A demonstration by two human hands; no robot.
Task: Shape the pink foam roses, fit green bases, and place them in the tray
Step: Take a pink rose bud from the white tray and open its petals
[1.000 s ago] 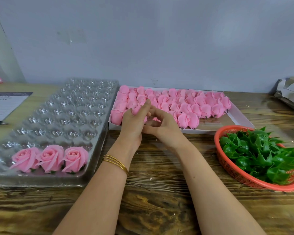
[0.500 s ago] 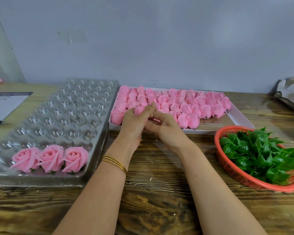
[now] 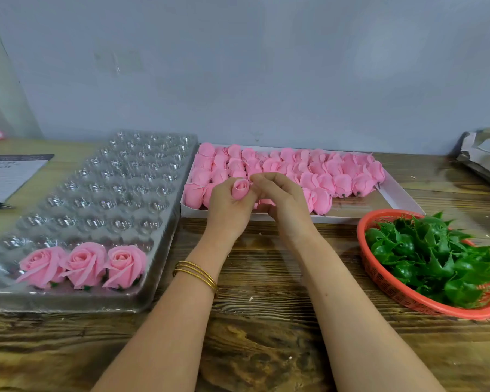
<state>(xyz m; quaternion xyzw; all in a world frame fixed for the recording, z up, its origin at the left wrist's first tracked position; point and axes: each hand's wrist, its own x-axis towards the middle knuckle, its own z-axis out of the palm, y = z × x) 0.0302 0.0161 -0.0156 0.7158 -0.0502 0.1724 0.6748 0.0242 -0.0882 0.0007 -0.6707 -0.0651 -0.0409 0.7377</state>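
In the head view, the left hand (image 3: 227,210) grips a closed pink foam bud (image 3: 240,188) upright over the near edge of the white box (image 3: 402,199). The right hand (image 3: 283,202) curls against its petals, and I cannot tell whether it pinches one. This looks like shaping: next, spread the petals, fit a green base (image 3: 430,256) from the orange basket (image 3: 385,290) at right, then seat it beside the three finished roses (image 3: 79,264) in the clear tray (image 3: 164,222) at left.

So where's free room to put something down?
The table is bare between tray and basket, in front of the box, though forearms cross it. The tray's cups behind the three roses are free. Box and basket are crowded; left hand and right hand hold a bud there.
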